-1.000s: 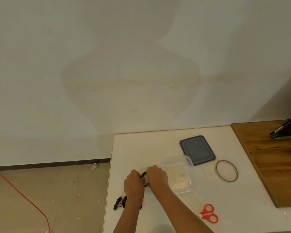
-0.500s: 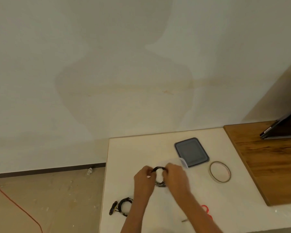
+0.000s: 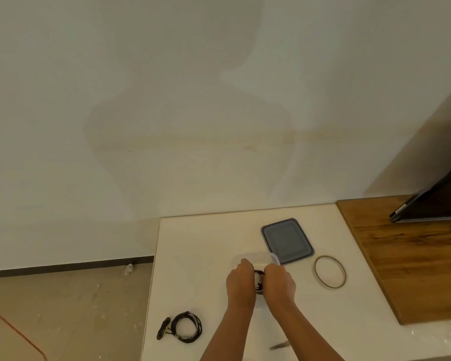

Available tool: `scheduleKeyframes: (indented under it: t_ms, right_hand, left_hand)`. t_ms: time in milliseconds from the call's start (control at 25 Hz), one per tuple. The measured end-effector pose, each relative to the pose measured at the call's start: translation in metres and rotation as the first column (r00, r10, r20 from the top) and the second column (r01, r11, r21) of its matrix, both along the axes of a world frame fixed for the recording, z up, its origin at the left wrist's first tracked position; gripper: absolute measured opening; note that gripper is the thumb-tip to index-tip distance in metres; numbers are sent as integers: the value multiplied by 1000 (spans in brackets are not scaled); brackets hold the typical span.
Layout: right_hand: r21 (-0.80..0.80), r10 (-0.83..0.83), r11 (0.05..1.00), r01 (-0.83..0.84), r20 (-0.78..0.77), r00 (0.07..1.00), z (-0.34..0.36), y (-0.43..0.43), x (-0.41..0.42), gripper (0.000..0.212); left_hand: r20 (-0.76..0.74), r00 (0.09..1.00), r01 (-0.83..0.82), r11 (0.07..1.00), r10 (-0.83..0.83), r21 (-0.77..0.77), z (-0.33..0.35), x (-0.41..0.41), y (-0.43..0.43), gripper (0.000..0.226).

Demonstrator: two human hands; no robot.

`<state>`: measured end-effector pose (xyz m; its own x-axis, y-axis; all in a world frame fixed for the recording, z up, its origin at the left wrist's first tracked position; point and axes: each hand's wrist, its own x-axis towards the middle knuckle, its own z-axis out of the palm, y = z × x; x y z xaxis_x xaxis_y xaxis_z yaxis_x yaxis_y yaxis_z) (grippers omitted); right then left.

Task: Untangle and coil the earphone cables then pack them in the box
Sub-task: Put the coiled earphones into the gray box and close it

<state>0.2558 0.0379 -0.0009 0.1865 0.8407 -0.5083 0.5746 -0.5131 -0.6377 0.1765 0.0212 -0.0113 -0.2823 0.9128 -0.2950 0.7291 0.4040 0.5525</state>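
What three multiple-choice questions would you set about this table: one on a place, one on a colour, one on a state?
1. Where does the loose coiled cable lie?
A. on the white table, near its left edge
B. on the wooden top
C. on the floor

2. What colour is the lid?
A. red
B. dark grey
C. yellow

3. How is the clear box?
A. closed by its lid
B. tipped on its side
C. open, with the lid flat beside it

Answers:
1 A, as the coil rests on the white surface close to the left edge.
2 B, as it shows dark grey against the pale top.
3 C, as the left hand and right hand hold a second black coil over its uncovered top.
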Motion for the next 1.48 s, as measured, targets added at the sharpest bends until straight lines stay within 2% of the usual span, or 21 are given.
scheduleKeyframes:
  t_ms: [80,120,200,280,320,360,400,440,520,600,760,880,1040,1160,1240,1320,1400,1480]
  right_hand:
    - [14,144,989,-147,115,983,-9,-3,3,25]
    - [42,177,982,-183,124,976,-10,-6,6,23]
    - [195,111,973,-122,69,991,-10,-13,11,19]
    - [420,15,907,-27,32,999,0,-28,16,19]
    - [478,16,878,-11,-6,1000,6,-37,13,18]
    - [471,73,881,-41,-51,996,11,-48,4,16]
    - [411,185,901,-143,-64,981,13,-60,-10,16]
    - [327,321,897,-298,-16,947,9,-70,-26,19]
    - [137,560,802,-582,168,811,-9,-89,-58,25]
    - [22,630,759,-651,225,743,-19,-99,-78,22]
    - [-65,683,726,-685,183,707,-31,-110,-99,14]
    - [-40,581,811,-583,174,795,-38,-114,-104,15]
    - [32,445,895,-446,41,895,-45,-113,-91,19]
    - [209,322,931,-300,-80,943,-14,-102,-62,15]
    - [344,249,917,-202,-98,964,11,-82,-33,13]
    - [396,192,904,-163,-34,981,22,-53,-5,13]
    - [325,147,932,-162,69,987,16,-25,11,15]
    - [202,204,946,-254,238,950,1,-7,15,17]
  left_hand:
    - [-68,991,114,993,-115,-17,0,-1,-7,40]
    - [-76,988,137,991,-137,-2,1,-2,-10,47]
    - [-26,990,137,990,-136,41,9,-12,-24,31]
    - [-48,994,-91,990,96,109,12,-32,-40,9]
    - [-79,971,-211,966,224,150,10,-49,-50,10]
    - [-109,942,-303,943,319,138,4,-69,-63,11]
    - [-120,910,-384,916,396,114,1,-88,-76,11]
    - [-115,885,-446,892,451,69,-5,-104,-88,14]
    - [-86,863,-503,863,498,-53,-14,-124,-104,20]
    - [-46,858,-514,850,512,-117,-17,-130,-115,24]
    - [34,786,-610,783,617,-120,-16,-122,-128,36]
    - [98,770,-620,776,630,-117,-18,-117,-129,33]
    - [143,806,-570,818,575,-76,-18,-109,-124,18]
    - [232,846,-499,866,481,23,-2,-91,-99,15]
    - [320,857,-451,888,403,89,14,-72,-73,14]
    - [363,874,-387,914,323,120,26,-49,-46,12]
    - [339,904,-313,944,261,106,27,-29,-22,12]
    - [270,937,-240,970,222,35,18,-17,-8,10]
